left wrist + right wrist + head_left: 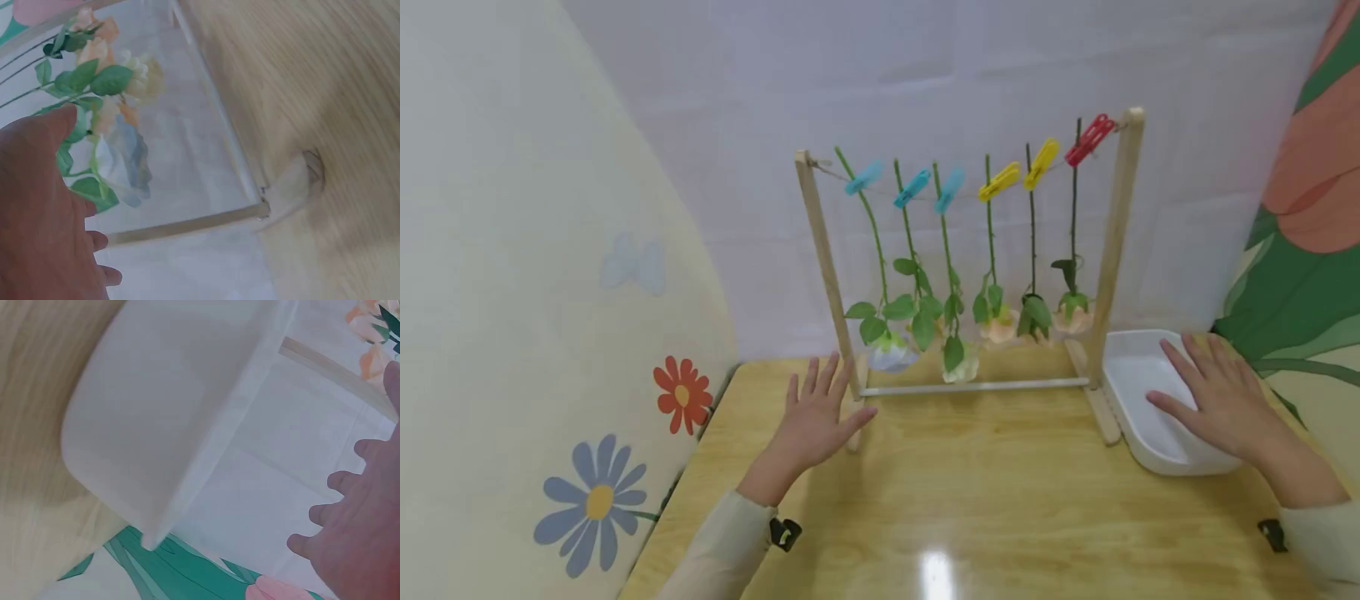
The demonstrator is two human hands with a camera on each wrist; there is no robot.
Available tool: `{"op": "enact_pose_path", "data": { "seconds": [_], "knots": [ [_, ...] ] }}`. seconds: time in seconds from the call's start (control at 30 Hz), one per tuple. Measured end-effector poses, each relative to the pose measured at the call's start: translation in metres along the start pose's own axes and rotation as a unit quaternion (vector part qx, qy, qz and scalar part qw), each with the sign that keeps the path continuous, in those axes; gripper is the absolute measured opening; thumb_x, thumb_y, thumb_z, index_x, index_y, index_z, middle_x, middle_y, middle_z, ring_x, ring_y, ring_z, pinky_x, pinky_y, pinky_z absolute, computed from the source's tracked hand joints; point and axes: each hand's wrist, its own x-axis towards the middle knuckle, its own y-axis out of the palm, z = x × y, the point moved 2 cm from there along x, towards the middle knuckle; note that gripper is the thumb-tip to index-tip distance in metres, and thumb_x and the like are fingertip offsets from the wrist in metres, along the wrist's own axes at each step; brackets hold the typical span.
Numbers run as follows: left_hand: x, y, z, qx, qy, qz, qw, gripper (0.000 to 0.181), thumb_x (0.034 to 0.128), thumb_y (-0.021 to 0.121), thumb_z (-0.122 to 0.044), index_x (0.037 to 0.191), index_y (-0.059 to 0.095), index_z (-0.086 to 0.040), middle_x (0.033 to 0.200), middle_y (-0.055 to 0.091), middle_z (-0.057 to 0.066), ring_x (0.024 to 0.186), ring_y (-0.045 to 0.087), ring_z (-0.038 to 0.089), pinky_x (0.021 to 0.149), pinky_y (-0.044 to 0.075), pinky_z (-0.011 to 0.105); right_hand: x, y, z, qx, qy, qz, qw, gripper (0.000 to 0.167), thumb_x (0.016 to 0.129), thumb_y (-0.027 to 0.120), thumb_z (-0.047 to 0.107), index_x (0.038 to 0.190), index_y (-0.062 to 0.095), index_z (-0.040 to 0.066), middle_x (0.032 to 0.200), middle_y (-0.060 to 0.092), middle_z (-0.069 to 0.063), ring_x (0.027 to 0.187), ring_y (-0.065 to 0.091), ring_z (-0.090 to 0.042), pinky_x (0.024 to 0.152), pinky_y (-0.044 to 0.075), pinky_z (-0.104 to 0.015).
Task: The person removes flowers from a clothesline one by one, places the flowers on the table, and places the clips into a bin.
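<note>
My left hand (812,421) is spread with straight fingers beside the left post of a wooden rack (823,242), holding nothing. The right hand (1221,400), also spread and holding nothing, hovers over a white plastic basin (1157,450). Along the rack's string, several artificial flowers hang upside down by their stems from clothespins: blue ones (912,189) at left, yellow ones (1041,164) in the middle, a red one (1090,140) at right. A pale blue flower (122,162) is nearest the left hand; a cream flower (960,367) and peach flowers (1000,325) hang further right.
The rack stands on a wood-grain table (970,475), joined low down by a white crossbar (973,387). Behind it hangs a white cloth (955,75). A wall with painted flowers (598,502) borders the left, and a painted green and pink wall (1307,267) the right.
</note>
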Motion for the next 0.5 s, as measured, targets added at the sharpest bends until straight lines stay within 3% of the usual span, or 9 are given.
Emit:
{"op": "enact_pose_path", "data": {
  "seconds": [0.3, 0.5],
  "knots": [
    [0.005, -0.009, -0.022, -0.012, 0.023, -0.002, 0.9997, 0.093, 0.0968, 0.051, -0.065, 0.164, 0.014, -0.013, 0.169, 0.009, 0.016, 0.155, -0.001, 0.040, 0.120, 0.004, 0.068, 0.011, -0.019, 0.002, 0.009, -0.009, -0.014, 0.9998, 0.086, 0.100, 0.058, 0.047, 0.163, 0.013, 0.007, 0.163, 0.012, -0.033, 0.151, -0.005, -0.051, 0.113, 0.001, -0.077],
    [0.009, -0.016, -0.036, -0.016, 0.034, -0.028, 0.9989, 0.092, 0.0965, 0.055, -0.062, 0.163, 0.018, -0.010, 0.169, 0.011, 0.016, 0.154, 0.006, 0.041, 0.120, 0.009, 0.067, 0.023, -0.036, 0.006, 0.027, -0.028, -0.033, 0.9987, 0.085, 0.099, 0.062, 0.042, 0.162, 0.017, 0.005, 0.161, 0.015, -0.036, 0.150, 0.000, -0.055, 0.113, 0.002, -0.078]
  ]
}}
